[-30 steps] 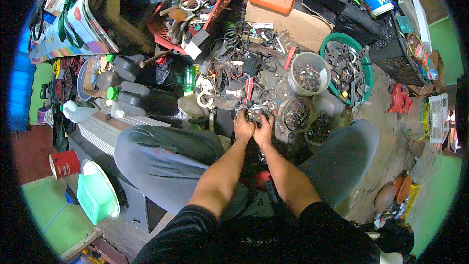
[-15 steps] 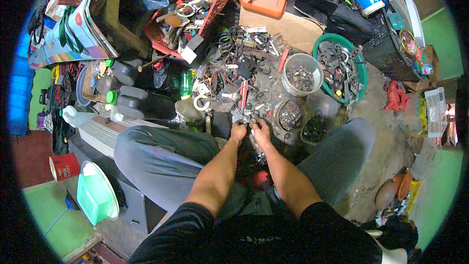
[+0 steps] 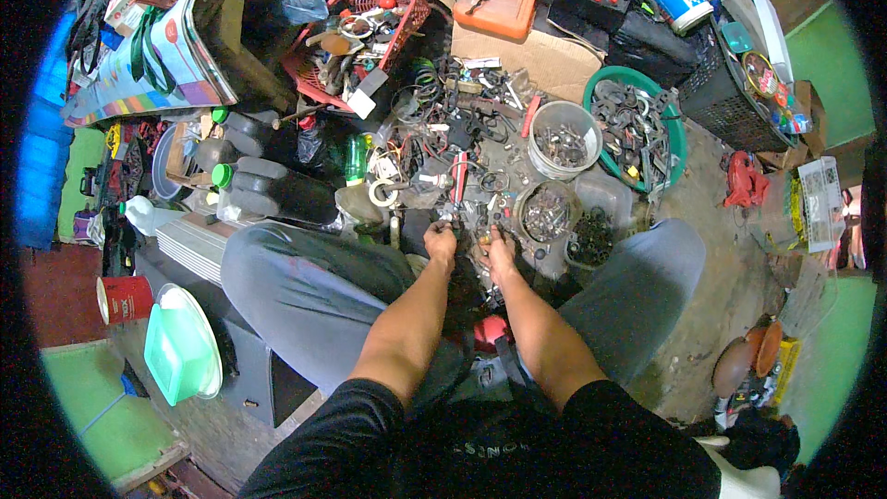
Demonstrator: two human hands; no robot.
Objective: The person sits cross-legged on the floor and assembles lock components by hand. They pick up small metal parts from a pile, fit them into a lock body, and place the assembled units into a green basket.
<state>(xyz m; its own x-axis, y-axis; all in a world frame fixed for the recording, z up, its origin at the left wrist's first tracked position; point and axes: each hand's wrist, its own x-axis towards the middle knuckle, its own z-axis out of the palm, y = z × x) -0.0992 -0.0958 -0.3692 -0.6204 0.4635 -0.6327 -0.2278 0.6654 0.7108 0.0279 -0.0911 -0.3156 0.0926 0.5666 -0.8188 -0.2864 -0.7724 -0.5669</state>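
Your left hand and right hand meet over the small metal parts — just near of the red pliers — fingers' grip unclear.

Black short-sleeved shirt, grey trousers, bare forearms, no gloves on either hand.

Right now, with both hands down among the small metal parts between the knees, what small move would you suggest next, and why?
Probably lift the left hand and right hand slightly toward the camera. They sit close together over the dark heap of small metal parts, and whatever the fingers pinch is too small to make out.
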